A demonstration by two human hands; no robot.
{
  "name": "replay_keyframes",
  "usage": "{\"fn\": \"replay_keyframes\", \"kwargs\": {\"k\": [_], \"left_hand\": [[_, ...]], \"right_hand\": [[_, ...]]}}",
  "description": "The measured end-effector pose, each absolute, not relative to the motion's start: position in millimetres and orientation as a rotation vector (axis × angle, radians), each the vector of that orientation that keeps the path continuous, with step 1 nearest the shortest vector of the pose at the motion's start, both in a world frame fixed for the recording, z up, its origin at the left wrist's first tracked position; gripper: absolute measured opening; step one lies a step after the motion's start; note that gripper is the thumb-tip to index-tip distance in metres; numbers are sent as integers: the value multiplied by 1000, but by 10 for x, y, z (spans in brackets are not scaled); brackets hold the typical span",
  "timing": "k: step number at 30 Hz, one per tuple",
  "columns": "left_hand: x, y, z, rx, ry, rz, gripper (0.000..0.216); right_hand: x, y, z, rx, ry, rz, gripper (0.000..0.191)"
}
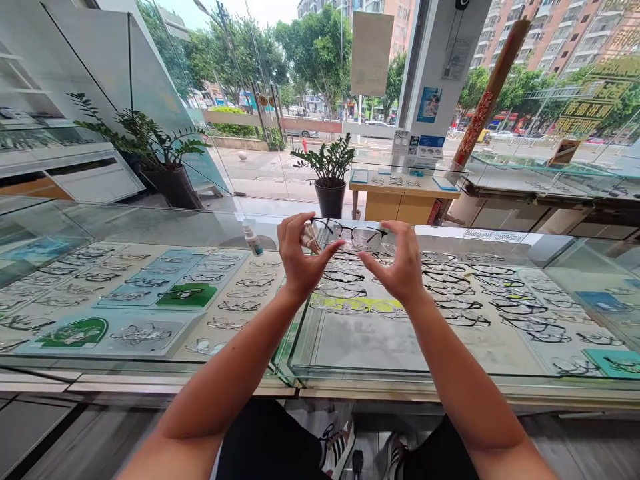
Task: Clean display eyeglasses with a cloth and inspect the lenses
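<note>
A pair of eyeglasses (367,238) with a thin dark frame is held up over the glass counter, lenses facing me. My left hand (301,261) is closed at its left side, thumb stretched toward the lens. Tucked in that same hand is a crumpled pale, brown-patterned piece (311,238) that looks like cloth. My right hand (400,262) grips the right end of the frame between fingers and thumb. A small white bottle (253,240) with a label stands on the counter, left of my left hand.
Under the glass countertop (240,227), rows of eyeglasses (457,303) lie on display. Some rest on blue and green trays (187,295). Beyond the counter are a potted plant (330,180), a larger one (173,173) at left, and a wooden cabinet (395,205) by the window.
</note>
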State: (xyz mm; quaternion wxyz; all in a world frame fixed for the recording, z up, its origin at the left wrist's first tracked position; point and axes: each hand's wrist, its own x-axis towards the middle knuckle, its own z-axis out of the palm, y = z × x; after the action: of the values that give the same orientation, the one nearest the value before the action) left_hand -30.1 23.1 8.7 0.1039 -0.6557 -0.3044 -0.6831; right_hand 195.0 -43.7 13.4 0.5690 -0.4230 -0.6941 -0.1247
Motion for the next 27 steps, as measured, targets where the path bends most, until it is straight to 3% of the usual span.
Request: {"fn": "replay_keyframes", "kwargs": {"k": [27], "left_hand": [[-284, 273, 20, -1989, -959, -1994, 75]], "right_hand": [[1926, -346, 60, -1029, -1542, -318, 57]]}}
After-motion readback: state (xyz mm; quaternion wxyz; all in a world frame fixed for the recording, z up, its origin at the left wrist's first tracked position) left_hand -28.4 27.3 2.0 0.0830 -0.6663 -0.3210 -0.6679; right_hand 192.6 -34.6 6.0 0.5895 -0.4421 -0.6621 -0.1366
